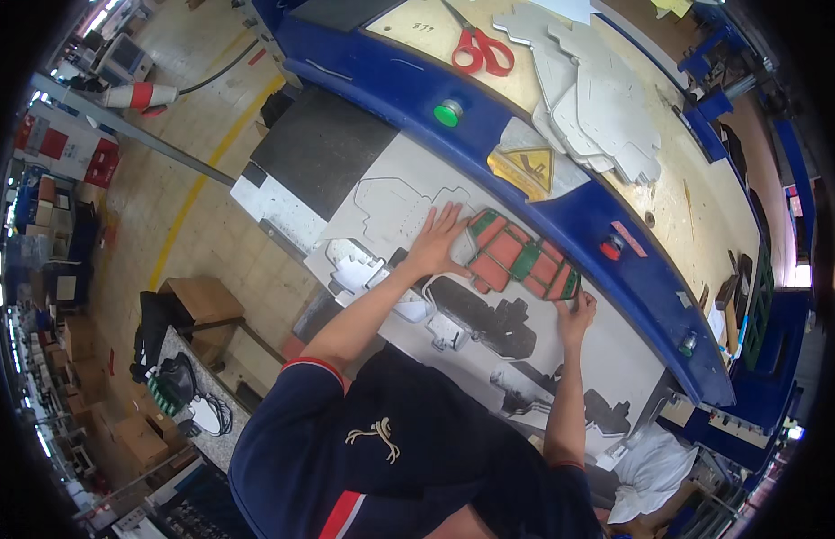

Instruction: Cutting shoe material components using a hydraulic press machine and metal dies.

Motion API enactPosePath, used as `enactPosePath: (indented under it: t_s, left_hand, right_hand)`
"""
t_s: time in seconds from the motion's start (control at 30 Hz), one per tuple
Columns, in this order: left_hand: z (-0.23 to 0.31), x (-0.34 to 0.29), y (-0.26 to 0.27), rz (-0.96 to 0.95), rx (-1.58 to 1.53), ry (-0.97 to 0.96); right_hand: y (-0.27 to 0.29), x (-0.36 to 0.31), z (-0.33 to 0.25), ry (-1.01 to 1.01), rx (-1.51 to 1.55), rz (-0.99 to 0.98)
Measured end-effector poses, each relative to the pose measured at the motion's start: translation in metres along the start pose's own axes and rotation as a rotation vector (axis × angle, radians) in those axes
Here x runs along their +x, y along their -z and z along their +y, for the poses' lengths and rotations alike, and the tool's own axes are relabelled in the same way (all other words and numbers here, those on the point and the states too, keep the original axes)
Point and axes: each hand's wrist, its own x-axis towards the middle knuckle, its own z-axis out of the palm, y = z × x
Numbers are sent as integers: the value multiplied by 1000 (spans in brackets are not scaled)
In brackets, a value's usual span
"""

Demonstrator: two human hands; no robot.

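A cutting die [518, 256] with pink-red filling and green bars and edges lies on a pale grey sheet [399, 180]. The fingers of my left hand [438, 241] are spread flat on the sheet, its thumb reaching the die's left end. At the die's right end, my right hand [575, 316] grips the edge between thumb and fingers. Cut outlines mark the sheet left of the die. Nearer to me the sheet has several shaped cut-out holes [494, 314], through which a dark and white surface shows.
Beyond the sheet runs a curved blue machine beam [390, 81] with a green button [448, 112], a red button [612, 246] and a yellow warning label [525, 171]. Red-handled scissors [482, 52] and stacked grey cut pieces [606, 108] lie on top. A white bag [655, 467] is at right.
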Motion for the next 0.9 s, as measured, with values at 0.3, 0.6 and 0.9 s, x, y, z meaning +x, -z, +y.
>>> enactPosePath:
  t_s: [0.3,0.6,0.9]
  left_hand:
    - [5,1,11,4,55,-10]
    - [4,-1,9,18,50,-40]
    - [7,1,16,-6,30,-56]
  right_hand:
    - [0,2,-2,-36,57,-12]
    - [5,0,-5,-46,77,-54]
    - [7,-4,-10,-17,37,-44]
